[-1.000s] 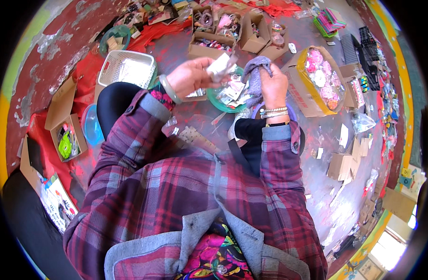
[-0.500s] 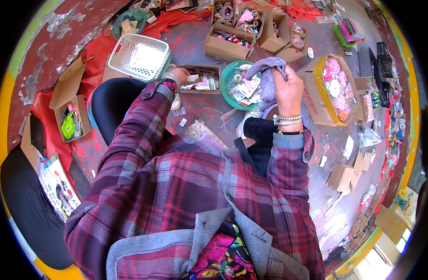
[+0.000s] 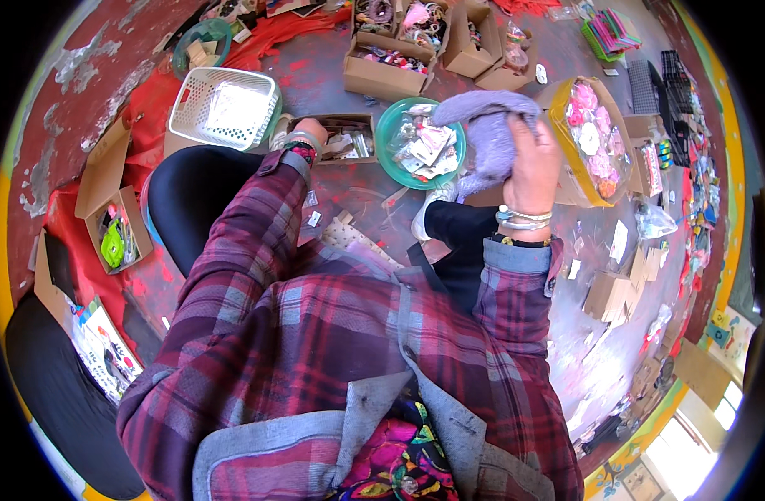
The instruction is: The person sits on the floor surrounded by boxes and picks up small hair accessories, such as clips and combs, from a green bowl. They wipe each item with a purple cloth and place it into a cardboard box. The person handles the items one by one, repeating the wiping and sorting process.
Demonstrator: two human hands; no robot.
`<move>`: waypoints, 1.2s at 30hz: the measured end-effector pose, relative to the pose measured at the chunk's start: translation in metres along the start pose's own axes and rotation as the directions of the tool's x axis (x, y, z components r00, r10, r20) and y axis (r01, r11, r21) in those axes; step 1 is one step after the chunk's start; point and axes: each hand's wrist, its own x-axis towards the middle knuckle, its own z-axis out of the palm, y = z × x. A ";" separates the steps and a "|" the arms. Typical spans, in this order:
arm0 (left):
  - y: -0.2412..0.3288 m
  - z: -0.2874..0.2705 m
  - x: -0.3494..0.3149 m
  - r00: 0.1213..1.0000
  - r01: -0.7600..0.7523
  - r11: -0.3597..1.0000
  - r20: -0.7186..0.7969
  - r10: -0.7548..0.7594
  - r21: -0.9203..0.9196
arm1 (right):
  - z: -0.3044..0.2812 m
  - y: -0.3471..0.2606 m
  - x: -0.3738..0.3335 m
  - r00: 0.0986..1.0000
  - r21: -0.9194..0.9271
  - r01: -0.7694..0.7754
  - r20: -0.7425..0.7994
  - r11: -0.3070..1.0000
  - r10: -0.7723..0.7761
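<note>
My right hand (image 3: 534, 167) is closed on a piece of fuzzy purple cloth (image 3: 492, 138), which hangs between the green basin and the large carton. Its exact kind I cannot make out. The green basin (image 3: 386, 159) contains several small packets with white cards. My left hand (image 3: 312, 131) is curled at the left end of a low cardboard box (image 3: 346, 161). Whatever its fingers grip is hidden. Small packaged items lie inside that box.
A white plastic basket (image 3: 182, 125) stands at the left. Open cartons (image 3: 386, 79) of hair accessories are at the back. A large taped carton (image 3: 557, 125) with pink and white pieces is on the right. Flattened cardboard (image 3: 609, 296) and scraps lie on the floor.
The purple cloth has been lifted slightly and spread wider by my right hand. My left hand has drawn back from the low box's contents to its left end. The view has shifted slightly.
</note>
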 end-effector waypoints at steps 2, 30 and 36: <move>0.023 -0.048 -0.027 0.993 0.080 0.978 -0.076 -0.096 -0.190 | -0.016 -0.007 0.006 0.995 0.290 -0.070 -0.049 0.955 0.088; 0.234 -0.001 0.111 0.991 -0.094 0.926 -0.119 0.053 -0.365 | -0.084 -0.042 0.023 0.954 0.759 -0.171 -0.031 0.628 0.298; 0.235 -0.019 0.094 0.988 -0.136 0.907 -0.123 0.095 -0.397 | -0.076 -0.043 0.024 0.948 0.753 -0.198 -0.017 0.628 0.319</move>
